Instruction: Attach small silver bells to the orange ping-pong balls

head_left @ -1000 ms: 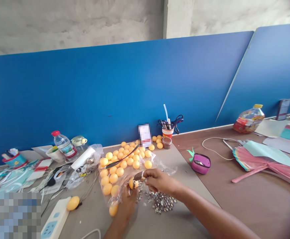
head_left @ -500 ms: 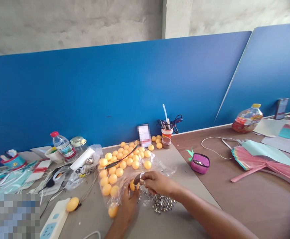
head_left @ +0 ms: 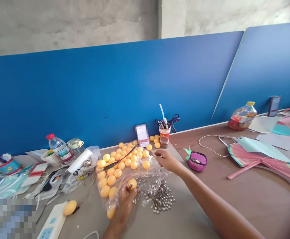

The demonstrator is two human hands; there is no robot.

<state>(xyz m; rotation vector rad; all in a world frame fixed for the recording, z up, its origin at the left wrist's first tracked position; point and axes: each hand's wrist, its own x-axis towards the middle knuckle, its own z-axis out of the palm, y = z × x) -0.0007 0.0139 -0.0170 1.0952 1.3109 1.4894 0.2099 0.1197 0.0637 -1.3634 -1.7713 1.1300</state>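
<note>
My left hand point(head_left: 126, 200) is closed around an orange ball point(head_left: 132, 183), held upright over the table with a dark mark low on its side. A thin stick-like tool point(head_left: 155, 155) is pinched in my right hand point(head_left: 164, 161), its tip pointing left; its exact kind is too small to tell. Behind that hand stands a small round jar point(head_left: 164, 142) with brown contents. Many more orange balls point(head_left: 118, 173) lie in and around a clear plastic bag point(head_left: 132, 171). Nearer me, to the right of my left hand, is a heap of small shiny silver pieces point(head_left: 163, 200).
A paper cup point(head_left: 164, 132) of pens and scissors stands against the blue partition point(head_left: 97, 96). To the right sit a purple pouch point(head_left: 197, 161) and a pink fan point(head_left: 249, 157). A water bottle point(head_left: 60, 149), cables and a power strip point(head_left: 51, 220) crowd the left.
My right hand has moved away from the ball, up and to the right with the stick-like tool, toward the small jar. My left hand still holds the ball, now more exposed.
</note>
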